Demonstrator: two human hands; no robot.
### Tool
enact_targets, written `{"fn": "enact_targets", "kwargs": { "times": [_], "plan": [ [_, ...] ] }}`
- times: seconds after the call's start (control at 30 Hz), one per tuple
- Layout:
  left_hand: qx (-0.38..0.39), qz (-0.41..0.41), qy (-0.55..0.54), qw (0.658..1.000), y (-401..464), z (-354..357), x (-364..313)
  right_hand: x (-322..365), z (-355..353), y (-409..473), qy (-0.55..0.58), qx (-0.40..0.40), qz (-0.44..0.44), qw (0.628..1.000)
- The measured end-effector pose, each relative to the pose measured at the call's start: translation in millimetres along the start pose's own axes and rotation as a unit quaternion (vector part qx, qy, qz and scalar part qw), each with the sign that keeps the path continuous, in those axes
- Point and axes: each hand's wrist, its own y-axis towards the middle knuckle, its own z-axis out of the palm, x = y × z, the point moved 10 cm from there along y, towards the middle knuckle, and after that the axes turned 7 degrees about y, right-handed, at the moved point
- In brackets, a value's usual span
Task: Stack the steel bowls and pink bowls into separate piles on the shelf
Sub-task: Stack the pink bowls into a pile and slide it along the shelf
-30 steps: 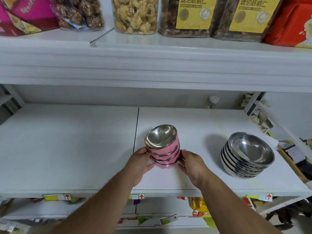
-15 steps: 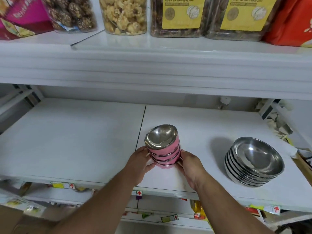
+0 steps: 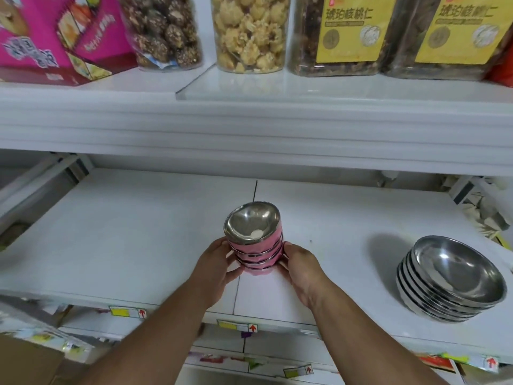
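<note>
A pile of several pink bowls (image 3: 256, 250) with steel insides stands on the white shelf (image 3: 125, 245), over the seam between its two boards. My left hand (image 3: 216, 269) presses against the pile's left side and my right hand (image 3: 301, 269) against its right side, so both hands clasp it near the base. The pile leans slightly away from me. A separate pile of several steel bowls (image 3: 452, 279) rests at the right of the same shelf, apart from my hands.
An upper shelf (image 3: 249, 118) overhangs the workspace, carrying snack jars (image 3: 248, 31), a pink box (image 3: 55, 37) and yellow-labelled tubs (image 3: 344, 34). Price tags (image 3: 237, 327) line the shelf's front edge. Lower shelves with packets lie below. Crumpled wrapping sits at the far right.
The pink pile has shifted left across the shelf, from right of the board seam to over it, still held by both hands. The steel pile has not moved.
</note>
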Motion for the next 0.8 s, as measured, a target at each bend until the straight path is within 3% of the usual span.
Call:
{"fn": "enact_targets", "kwargs": {
  "times": [0.37,0.6,0.8],
  "plan": [
    [0.013,0.001,0.034,0.999,25.1,-81.0,-21.5,-29.0,85.6,22.2,0.015,-0.002,0.015,1.000],
    [0.040,-0.006,0.040,0.998,38.4,-93.0,-23.0,-29.8,94.7,24.2,0.013,-0.019,0.001,1.000],
    [0.049,0.017,0.124,0.991,46.3,-104.5,-10.1,-41.7,82.0,22.6,-0.048,-0.077,-0.012,0.996]
  ]
}}
